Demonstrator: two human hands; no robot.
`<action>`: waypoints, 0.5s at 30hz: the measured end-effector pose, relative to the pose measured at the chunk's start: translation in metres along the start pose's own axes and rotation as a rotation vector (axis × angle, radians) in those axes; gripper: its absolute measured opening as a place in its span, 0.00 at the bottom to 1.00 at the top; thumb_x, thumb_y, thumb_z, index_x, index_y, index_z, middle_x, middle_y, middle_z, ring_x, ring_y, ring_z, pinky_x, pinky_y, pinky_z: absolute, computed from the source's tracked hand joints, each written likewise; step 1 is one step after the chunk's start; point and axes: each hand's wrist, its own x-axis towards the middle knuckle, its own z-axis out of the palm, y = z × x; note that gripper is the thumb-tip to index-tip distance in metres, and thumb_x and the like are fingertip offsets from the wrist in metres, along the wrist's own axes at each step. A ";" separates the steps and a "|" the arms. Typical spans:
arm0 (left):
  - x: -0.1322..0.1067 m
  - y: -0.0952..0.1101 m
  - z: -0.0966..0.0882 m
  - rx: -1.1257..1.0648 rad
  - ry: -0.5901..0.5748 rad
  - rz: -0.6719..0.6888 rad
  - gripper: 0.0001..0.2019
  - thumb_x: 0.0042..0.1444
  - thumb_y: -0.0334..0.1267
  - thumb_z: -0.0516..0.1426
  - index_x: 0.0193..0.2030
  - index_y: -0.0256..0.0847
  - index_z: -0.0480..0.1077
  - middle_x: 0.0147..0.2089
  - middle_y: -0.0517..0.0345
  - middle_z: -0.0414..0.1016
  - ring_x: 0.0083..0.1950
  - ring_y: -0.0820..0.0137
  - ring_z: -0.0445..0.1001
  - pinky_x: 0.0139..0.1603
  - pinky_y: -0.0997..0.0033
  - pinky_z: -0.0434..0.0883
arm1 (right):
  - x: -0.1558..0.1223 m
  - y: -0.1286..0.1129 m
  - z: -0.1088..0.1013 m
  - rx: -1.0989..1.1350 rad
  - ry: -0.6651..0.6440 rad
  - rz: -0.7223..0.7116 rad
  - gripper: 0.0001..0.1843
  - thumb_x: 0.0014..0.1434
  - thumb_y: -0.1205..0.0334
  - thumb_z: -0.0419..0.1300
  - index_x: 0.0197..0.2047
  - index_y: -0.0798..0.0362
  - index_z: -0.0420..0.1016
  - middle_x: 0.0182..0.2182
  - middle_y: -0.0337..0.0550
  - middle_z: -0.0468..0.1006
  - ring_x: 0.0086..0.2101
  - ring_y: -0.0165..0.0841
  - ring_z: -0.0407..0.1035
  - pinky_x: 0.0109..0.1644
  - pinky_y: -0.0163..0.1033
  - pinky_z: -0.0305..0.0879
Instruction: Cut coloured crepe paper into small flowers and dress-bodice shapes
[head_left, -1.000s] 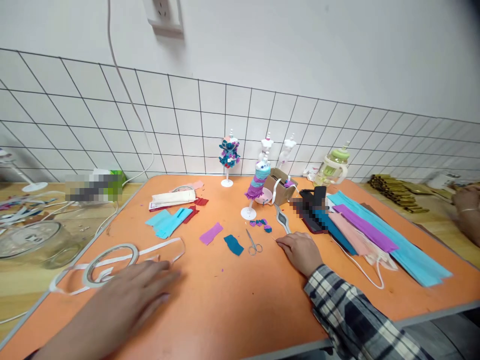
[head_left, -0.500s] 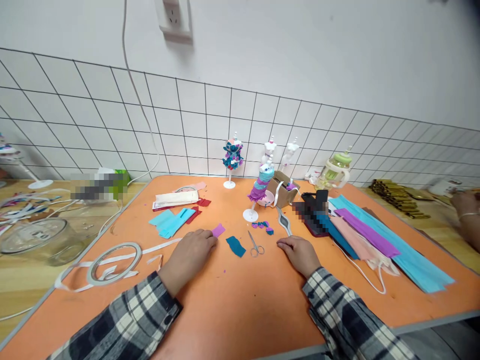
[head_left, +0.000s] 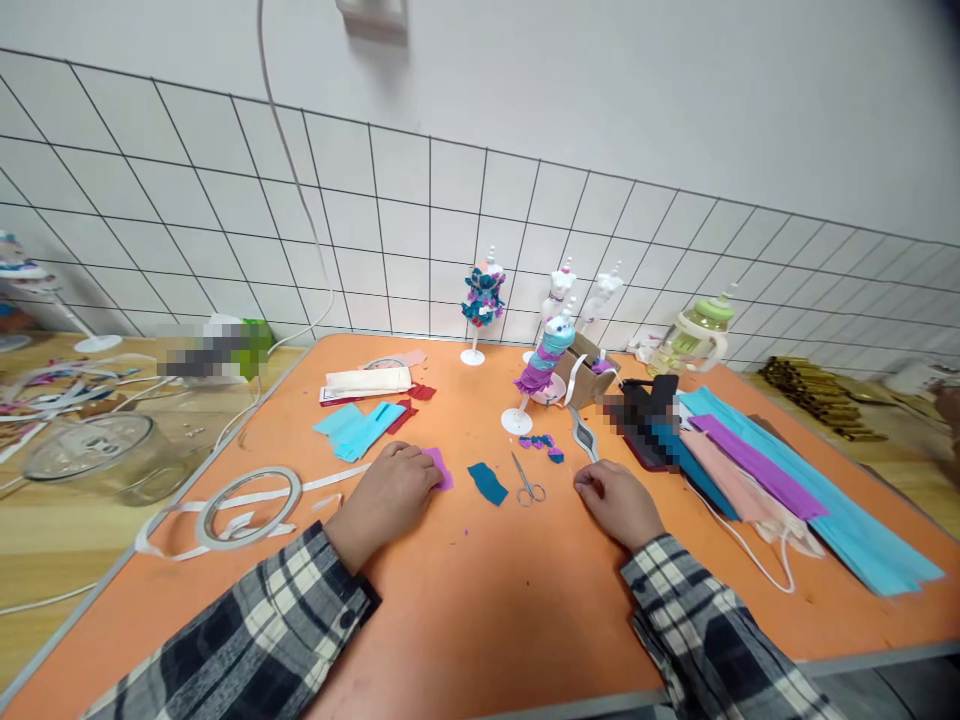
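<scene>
My left hand (head_left: 394, 495) rests on the table with its fingers curled down over a small purple crepe-paper piece (head_left: 440, 470), which sticks out past the fingertips. My right hand (head_left: 616, 502) lies palm down, thumb and fingers drawn together; what they pinch, if anything, is too small to see. Right at its knuckles ends a grey-and-white slim tool that looks like tweezers (head_left: 584, 437). Between the hands lie a teal paper piece (head_left: 488, 483) and small scissors (head_left: 529, 486). Several purple-and-teal bits (head_left: 542, 446) lie just beyond the scissors.
A small mannequin wrapped in blue and purple (head_left: 546, 355) leans behind the scissors; another with teal-purple trim (head_left: 484, 300) stands farther back. Tape rolls (head_left: 208, 520) and light-blue paper (head_left: 358, 430) lie left. Long coloured strips (head_left: 810, 490), a phone-like dark object and a green-lidded bottle (head_left: 694, 335) are right.
The whole view has shifted slightly. My left hand has drawn the purple piece a little nearer and turned it. My right hand stays in about the same place on the table.
</scene>
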 end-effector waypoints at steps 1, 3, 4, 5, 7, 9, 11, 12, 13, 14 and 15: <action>-0.001 0.001 0.000 -0.003 -0.005 0.004 0.11 0.62 0.31 0.53 0.36 0.43 0.78 0.34 0.53 0.80 0.40 0.62 0.75 0.47 0.60 0.62 | -0.001 0.000 0.001 -0.012 -0.004 0.004 0.12 0.61 0.60 0.55 0.38 0.49 0.81 0.38 0.44 0.81 0.41 0.38 0.74 0.44 0.41 0.66; -0.002 0.003 0.001 -0.006 -0.013 0.007 0.11 0.62 0.33 0.54 0.34 0.42 0.78 0.33 0.53 0.80 0.39 0.62 0.75 0.44 0.60 0.63 | -0.004 -0.001 0.001 -0.034 0.000 0.026 0.14 0.62 0.60 0.53 0.45 0.48 0.80 0.41 0.44 0.81 0.41 0.38 0.74 0.42 0.41 0.66; -0.003 0.003 0.000 -0.007 -0.017 0.007 0.11 0.62 0.33 0.54 0.33 0.42 0.77 0.33 0.53 0.80 0.39 0.62 0.74 0.43 0.60 0.63 | -0.006 -0.001 0.001 -0.038 0.009 0.034 0.15 0.63 0.59 0.53 0.47 0.47 0.79 0.41 0.43 0.82 0.41 0.38 0.75 0.42 0.41 0.66; -0.003 0.003 0.000 -0.008 -0.021 0.008 0.11 0.61 0.33 0.54 0.32 0.42 0.77 0.32 0.53 0.80 0.38 0.62 0.74 0.42 0.60 0.63 | -0.007 -0.002 0.001 -0.036 0.023 0.034 0.15 0.64 0.58 0.53 0.46 0.47 0.79 0.41 0.43 0.82 0.41 0.38 0.75 0.42 0.41 0.66; -0.005 0.002 -0.001 -0.013 -0.030 0.011 0.11 0.60 0.31 0.55 0.31 0.42 0.77 0.32 0.53 0.80 0.37 0.62 0.74 0.40 0.60 0.63 | -0.010 -0.003 0.000 -0.018 0.070 0.012 0.15 0.65 0.54 0.53 0.43 0.47 0.80 0.41 0.43 0.82 0.41 0.38 0.75 0.42 0.40 0.66; -0.007 0.002 -0.003 -0.022 -0.038 0.021 0.11 0.59 0.31 0.55 0.31 0.42 0.77 0.32 0.54 0.79 0.36 0.62 0.74 0.39 0.61 0.64 | -0.012 -0.008 -0.001 0.013 0.132 -0.025 0.16 0.66 0.53 0.52 0.43 0.48 0.80 0.42 0.44 0.81 0.43 0.38 0.75 0.43 0.41 0.67; -0.008 0.003 -0.005 -0.034 -0.042 0.040 0.10 0.59 0.31 0.55 0.30 0.43 0.77 0.32 0.55 0.79 0.36 0.62 0.74 0.39 0.61 0.64 | -0.014 -0.017 -0.004 0.049 0.175 -0.067 0.17 0.67 0.55 0.50 0.46 0.50 0.79 0.43 0.46 0.81 0.44 0.38 0.75 0.45 0.41 0.67; -0.009 0.004 -0.005 -0.043 -0.044 0.053 0.10 0.59 0.31 0.55 0.31 0.43 0.77 0.32 0.55 0.79 0.36 0.63 0.74 0.40 0.61 0.64 | -0.014 -0.025 -0.005 0.069 0.171 -0.105 0.17 0.68 0.57 0.50 0.47 0.50 0.79 0.43 0.46 0.81 0.44 0.38 0.74 0.47 0.42 0.67; -0.010 0.005 -0.006 -0.052 -0.046 0.069 0.10 0.59 0.31 0.56 0.31 0.44 0.78 0.32 0.55 0.79 0.36 0.63 0.74 0.40 0.61 0.65 | -0.014 -0.034 -0.005 0.086 0.145 -0.160 0.17 0.68 0.59 0.49 0.47 0.50 0.79 0.43 0.47 0.81 0.44 0.38 0.74 0.48 0.42 0.67; -0.010 0.007 -0.006 -0.062 -0.048 0.085 0.10 0.59 0.31 0.56 0.32 0.44 0.78 0.32 0.56 0.79 0.37 0.64 0.75 0.41 0.62 0.65 | -0.014 -0.045 -0.005 0.094 0.097 -0.228 0.17 0.68 0.61 0.49 0.46 0.50 0.79 0.42 0.47 0.81 0.44 0.37 0.73 0.49 0.42 0.66; -0.010 0.009 -0.006 -0.072 -0.050 0.100 0.10 0.59 0.31 0.56 0.33 0.45 0.79 0.32 0.56 0.79 0.37 0.64 0.75 0.41 0.63 0.66 | -0.013 -0.058 -0.004 0.085 0.025 -0.306 0.16 0.68 0.62 0.49 0.45 0.49 0.80 0.42 0.46 0.81 0.44 0.37 0.72 0.49 0.41 0.66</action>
